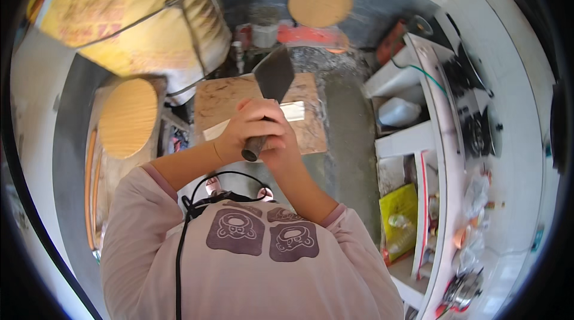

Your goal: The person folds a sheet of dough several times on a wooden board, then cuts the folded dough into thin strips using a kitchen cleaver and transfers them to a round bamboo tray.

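Both my hands are raised before my chest around the dark handle of a broad-bladed metal tool (276, 73), its flat blade pointing away from me. My left hand (235, 129) wraps the handle, whose round butt end sticks out towards me. Pressed against it from the right is my right hand (280, 140); the fingers overlap, so which one carries the grip is partly hidden. Beyond and below the hands lies a wooden board (309, 134) with dark stains. A pale flat strip (293, 111) shows on the board, partly covered by my hands.
A large yellow sack (134, 19), tied with cord, stands at the upper left. Round wooden discs rest at the left (128, 118) and against the far wall (316, 4). Along the right runs a white counter (448, 176) with open shelves, a plastic jug (398, 111) and a pot (464, 291).
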`<act>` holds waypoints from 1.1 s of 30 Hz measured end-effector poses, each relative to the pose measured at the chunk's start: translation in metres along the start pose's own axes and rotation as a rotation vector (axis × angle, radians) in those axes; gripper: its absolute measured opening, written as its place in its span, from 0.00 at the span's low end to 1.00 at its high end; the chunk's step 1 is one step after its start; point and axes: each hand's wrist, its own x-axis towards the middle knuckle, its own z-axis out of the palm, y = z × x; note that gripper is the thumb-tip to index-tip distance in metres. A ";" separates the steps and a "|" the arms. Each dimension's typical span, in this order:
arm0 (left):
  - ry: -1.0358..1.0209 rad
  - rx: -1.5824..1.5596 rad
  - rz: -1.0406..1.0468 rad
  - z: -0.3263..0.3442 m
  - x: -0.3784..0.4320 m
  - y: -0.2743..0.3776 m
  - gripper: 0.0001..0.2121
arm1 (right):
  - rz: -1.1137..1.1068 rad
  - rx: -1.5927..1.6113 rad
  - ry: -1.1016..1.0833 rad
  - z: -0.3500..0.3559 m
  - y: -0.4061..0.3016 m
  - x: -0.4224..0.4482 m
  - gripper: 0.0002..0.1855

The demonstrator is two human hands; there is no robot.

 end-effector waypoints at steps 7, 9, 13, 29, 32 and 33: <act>-0.429 0.377 0.120 0.011 -0.003 -0.053 0.22 | -0.327 -0.407 0.447 -0.048 -0.077 -0.020 0.04; -0.441 0.316 0.101 0.021 0.017 -0.060 0.24 | -0.329 -0.521 0.423 -0.056 -0.080 -0.022 0.07; -0.499 0.176 0.190 0.044 0.052 -0.070 0.27 | -0.364 -0.507 0.363 -0.059 -0.059 -0.013 0.16; 0.002 -1.254 -1.255 0.057 0.055 -0.268 0.35 | -0.364 -0.426 0.527 -0.039 -0.049 -0.055 0.06; -0.420 -1.871 -1.261 0.088 0.019 -0.200 0.41 | -0.438 -0.391 0.582 -0.048 -0.053 -0.076 0.06; -0.488 -2.065 -1.267 0.094 0.005 -0.178 0.42 | -0.450 -0.364 0.581 -0.053 -0.052 -0.079 0.06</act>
